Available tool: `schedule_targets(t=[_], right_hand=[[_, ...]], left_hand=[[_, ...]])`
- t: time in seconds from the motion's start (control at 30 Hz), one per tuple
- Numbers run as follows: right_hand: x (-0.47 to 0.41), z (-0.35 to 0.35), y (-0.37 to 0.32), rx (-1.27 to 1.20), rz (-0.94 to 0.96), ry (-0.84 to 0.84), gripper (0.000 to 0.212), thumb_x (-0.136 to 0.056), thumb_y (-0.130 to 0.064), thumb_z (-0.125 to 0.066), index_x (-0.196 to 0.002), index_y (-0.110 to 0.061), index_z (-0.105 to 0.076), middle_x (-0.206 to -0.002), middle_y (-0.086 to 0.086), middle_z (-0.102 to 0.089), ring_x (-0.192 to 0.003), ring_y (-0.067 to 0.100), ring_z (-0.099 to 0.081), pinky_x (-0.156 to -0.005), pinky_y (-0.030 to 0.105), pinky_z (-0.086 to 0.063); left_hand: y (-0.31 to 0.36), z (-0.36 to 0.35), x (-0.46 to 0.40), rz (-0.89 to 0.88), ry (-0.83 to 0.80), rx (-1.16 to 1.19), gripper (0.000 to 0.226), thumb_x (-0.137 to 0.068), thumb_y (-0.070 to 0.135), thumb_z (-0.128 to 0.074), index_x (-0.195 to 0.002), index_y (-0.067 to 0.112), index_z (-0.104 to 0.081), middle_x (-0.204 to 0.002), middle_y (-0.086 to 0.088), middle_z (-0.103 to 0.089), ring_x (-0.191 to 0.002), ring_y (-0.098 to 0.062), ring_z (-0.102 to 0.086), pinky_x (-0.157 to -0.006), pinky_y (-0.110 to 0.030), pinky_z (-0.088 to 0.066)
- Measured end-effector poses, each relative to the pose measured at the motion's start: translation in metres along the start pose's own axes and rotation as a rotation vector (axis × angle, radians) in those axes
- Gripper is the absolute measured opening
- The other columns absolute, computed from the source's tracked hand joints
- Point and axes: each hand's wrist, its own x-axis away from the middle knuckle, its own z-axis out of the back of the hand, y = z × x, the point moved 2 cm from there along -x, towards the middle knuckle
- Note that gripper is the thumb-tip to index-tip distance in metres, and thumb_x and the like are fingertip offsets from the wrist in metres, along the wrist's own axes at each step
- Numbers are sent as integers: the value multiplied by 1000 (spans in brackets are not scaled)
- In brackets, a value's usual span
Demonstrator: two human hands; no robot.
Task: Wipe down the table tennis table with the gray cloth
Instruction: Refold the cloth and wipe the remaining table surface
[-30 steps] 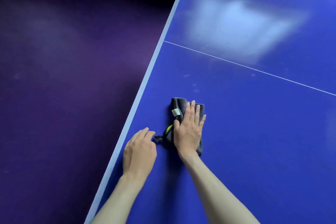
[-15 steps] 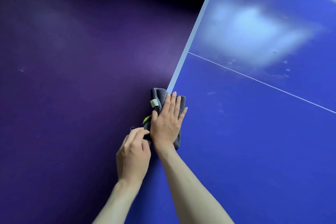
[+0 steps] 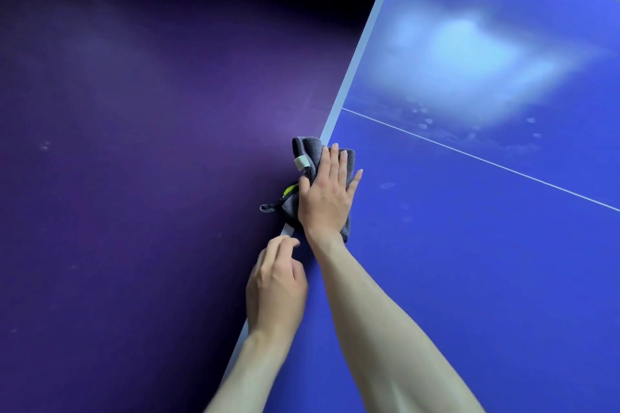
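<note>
Right hand (image 3: 325,198) flat, fingers straight, pressing gray cloth (image 3: 303,151) at bench (image 3: 469,278) left edge, cloth overhanging. Left hand (image 3: 276,288) loosely curled, holds nothing. Keep palm pressure even; sweep w/ overlapping passes twd far smudges (image 3: 426,119).

The cloth (image 3: 307,157) is laid over the left edge of the table (image 3: 469,278), partly on the top and partly overhanging toward the floor (image 3: 134,178), which is seen to the left. The right hand (image 3: 327,198) is placed flat on the cloth, and the left hand (image 3: 276,288) is held at the same edge, nearer the person, just apart from the cloth. A line (image 3: 486,161) is seen across the table beyond the cloth, to the right.
</note>
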Motion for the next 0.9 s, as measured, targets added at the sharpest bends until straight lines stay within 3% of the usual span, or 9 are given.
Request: schedule_targets(t=[0.1,0.2,0.3,0.4,0.53,0.67,0.9], right_hand=[[2,5,13,0,23,10,72,-96,-39,-52,-161,-18,-32,-171,-1,-23,-160,17,-14,-129,55,-3],[4,11,40,-5,16,25,72,-94,-36,-52,-161,-16,-34,-171,-1,-24,-159,17,-16,-129,55,-3],[7,23,76,-2,4,28,72,-94,-36,-52,-161,-16,-34,-171,-1,-25,-159,16,-17,-129,57,-5],[11,39,119,-4,-11,39,72,-93,-35,-53,-160,-16,-35,-171,-1,-26,-159,16,-18,-128,57,-6],[15,63,188,8,-41,29,73,-93,-35,-57,-161,-17,-34,-171,-2,-25,-159,15,-17,-129,57,-4],[23,90,264,21,-74,16,74,-94,-37,-57,-162,-20,-31,-171,-5,-23,-159,14,-14,-129,57,0],[36,135,390,0,-144,23,77,-93,-39,-60,-163,-22,-30,-172,-6,-22,-159,12,-13,-129,56,1]], left_hand=[[-4,-10,1,8,-26,-88,40,-94,12,-57,-133,17,-60,-142,1,-58,-129,-22,-56,-99,-41,-53],[-6,-25,8,-34,-25,-204,49,-95,21,-61,-143,16,-56,-156,-6,-47,-143,-28,-46,-116,-51,-39],[7,-35,19,-77,-4,-285,54,-96,34,-45,-148,20,-51,-162,-4,-38,-151,-24,-34,-122,-51,-26],[33,-48,33,-124,-31,-317,59,-95,38,-40,-151,23,-49,-164,-4,-34,-152,-24,-31,-123,-51,-25],[82,-74,52,-174,-57,-307,54,-95,32,-48,-148,24,-52,-163,-4,-36,-150,-24,-34,-122,-51,-29],[138,-108,70,-221,-70,-268,48,-92,21,-68,-139,23,-61,-157,-4,-45,-146,-26,-42,-119,-51,-35],[226,-174,106,-282,-121,-259,44,-90,21,-71,-133,28,-66,-153,-5,-50,-141,-27,-46,-114,-52,-39]])
